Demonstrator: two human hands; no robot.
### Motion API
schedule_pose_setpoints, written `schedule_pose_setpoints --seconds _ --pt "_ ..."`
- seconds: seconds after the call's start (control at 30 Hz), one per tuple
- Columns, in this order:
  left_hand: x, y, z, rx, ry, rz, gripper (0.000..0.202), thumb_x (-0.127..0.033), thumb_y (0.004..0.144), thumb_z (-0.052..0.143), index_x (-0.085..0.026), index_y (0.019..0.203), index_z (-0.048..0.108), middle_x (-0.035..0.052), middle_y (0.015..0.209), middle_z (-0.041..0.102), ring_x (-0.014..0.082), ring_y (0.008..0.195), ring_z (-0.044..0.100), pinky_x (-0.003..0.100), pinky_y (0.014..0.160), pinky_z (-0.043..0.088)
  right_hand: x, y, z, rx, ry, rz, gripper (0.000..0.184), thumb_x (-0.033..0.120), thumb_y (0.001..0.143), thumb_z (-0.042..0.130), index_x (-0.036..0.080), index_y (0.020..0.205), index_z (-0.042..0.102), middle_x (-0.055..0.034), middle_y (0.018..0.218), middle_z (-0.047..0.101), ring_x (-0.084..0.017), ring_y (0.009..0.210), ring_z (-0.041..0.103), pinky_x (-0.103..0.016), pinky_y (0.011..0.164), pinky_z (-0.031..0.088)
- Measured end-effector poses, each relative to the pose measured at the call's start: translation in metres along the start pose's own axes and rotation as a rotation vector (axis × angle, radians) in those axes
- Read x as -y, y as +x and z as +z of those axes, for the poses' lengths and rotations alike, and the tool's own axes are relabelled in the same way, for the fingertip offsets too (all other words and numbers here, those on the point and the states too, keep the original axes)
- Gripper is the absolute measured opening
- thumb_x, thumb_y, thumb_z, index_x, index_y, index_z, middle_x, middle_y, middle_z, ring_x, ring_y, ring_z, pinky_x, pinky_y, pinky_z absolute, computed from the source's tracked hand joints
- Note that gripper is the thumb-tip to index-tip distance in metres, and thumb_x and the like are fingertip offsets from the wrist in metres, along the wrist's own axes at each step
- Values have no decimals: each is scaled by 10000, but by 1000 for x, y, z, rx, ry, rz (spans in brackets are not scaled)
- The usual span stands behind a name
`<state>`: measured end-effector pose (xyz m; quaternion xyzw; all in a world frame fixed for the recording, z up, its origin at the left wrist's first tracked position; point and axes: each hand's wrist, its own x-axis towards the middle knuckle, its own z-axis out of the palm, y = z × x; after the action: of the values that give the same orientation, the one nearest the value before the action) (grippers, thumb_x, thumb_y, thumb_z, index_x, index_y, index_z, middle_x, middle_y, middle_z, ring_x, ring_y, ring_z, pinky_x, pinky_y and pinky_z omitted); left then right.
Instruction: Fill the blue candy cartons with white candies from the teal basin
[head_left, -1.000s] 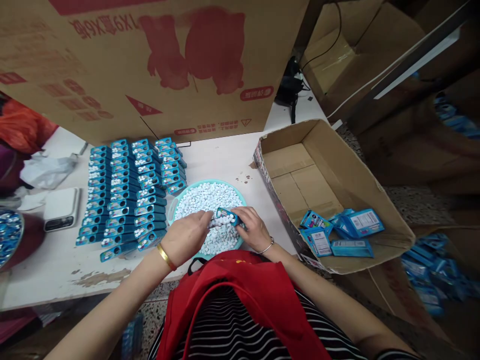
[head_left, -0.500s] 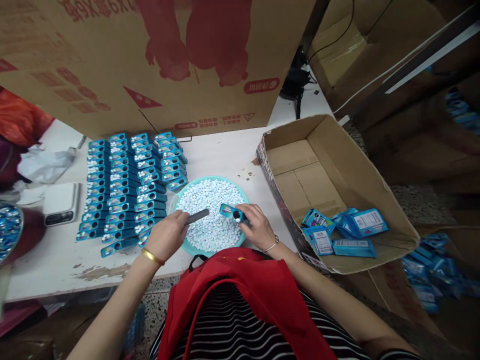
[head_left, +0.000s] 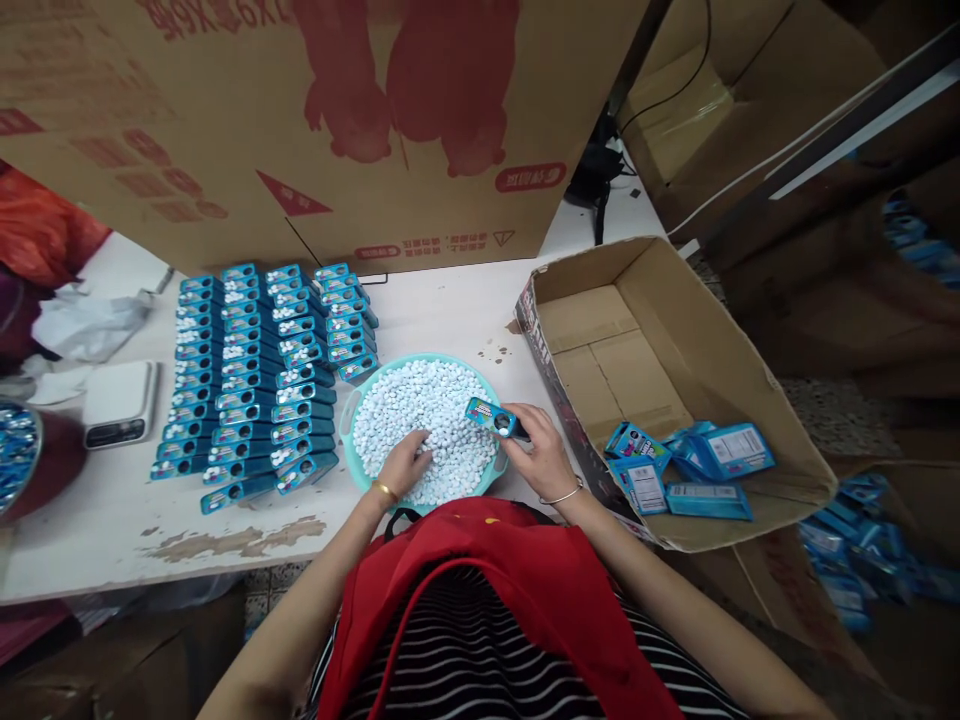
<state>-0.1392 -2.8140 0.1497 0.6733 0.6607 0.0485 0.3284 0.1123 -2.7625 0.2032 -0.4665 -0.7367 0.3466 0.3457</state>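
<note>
My right hand (head_left: 541, 455) grips a small blue candy box (head_left: 486, 412) over the right rim of a round turquoise basin (head_left: 352, 462). The box is tilted, and a dark round hole shows in its end. White pellet candies (head_left: 431, 400) fill the basin. My left hand (head_left: 403, 466) is down at the pellets, its fingers curled and their tips partly sunk among them. Whatever those fingers hold is hidden. Left of the basin, similar blue boxes (head_left: 247, 375) stand in several rows, many with white pellets on top.
On the right stands an open cardboard box (head_left: 652, 400) with several blue packs (head_left: 720, 450) inside. A large printed carton (head_left: 442, 215) walls off the back of the white table (head_left: 450, 310). At left are a small white scale (head_left: 120, 400) and a dark red container (head_left: 56, 460).
My left hand has moved right and down into the pellets; the dark flat stick it held no longer shows. My right hand has shifted slightly right with the candy box.
</note>
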Motion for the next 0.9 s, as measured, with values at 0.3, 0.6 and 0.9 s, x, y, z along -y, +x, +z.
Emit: schedule_pose_setpoints --seconds 0.3,0.6,0.9 --pt "-42 -41 -102 -25 -27 235 240 -330 913 452 -182 1091 515 52 926 604 150 803 569 283 742 464 3 3 8 32 -42 -122 420 113 799 513 179 1213 536 -115 1130 616 -262 1063 536 -445 926 475" --pt "-117 -33 -145 158 491 220 347 -151 868 443 -130 1214 466 123 1048 636 232 926 625 354 752 507 14 4 20 104 -36 -197 467 49 760 498 173 1209 529 -108 1133 616 -257 1070 528 -441 937 481" --pt "-160 -44 -161 170 724 209 198 -96 874 413 -158 944 588 74 871 616 206 792 599 304 636 484 12 2 25 100 4 -202 485 50 768 486 198 1230 508 -101 1146 610 -251 1079 530 -450 940 479"
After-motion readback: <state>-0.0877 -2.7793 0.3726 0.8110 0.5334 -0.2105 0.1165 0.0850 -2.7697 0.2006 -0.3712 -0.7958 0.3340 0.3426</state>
